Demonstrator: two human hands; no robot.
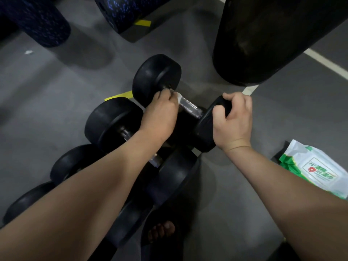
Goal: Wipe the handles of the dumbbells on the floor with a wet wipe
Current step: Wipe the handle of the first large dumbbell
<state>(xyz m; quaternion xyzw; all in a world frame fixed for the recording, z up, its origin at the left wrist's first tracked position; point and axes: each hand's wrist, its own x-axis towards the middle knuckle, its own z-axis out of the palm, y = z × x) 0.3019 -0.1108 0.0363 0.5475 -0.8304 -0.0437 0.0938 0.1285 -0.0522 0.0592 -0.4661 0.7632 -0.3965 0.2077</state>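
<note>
Several black dumbbells lie side by side on the grey floor. The farthest dumbbell (156,76) has a knurled metal handle (190,108). My left hand (162,112) pinches a white wet wipe (178,96) against the far end of that handle, next to the far weight. My right hand (235,119) grips the rim of the same dumbbell's near weight (205,129). The second dumbbell (111,121) lies just in front; my left forearm hides most of its handle.
A green and white pack of wet wipes (316,170) lies on the floor at the right. A big black punching bag (263,34) hangs at the back right. Two blue-speckled foam rollers (124,10) lie at the back left. My sandalled foot (162,232) is at the bottom.
</note>
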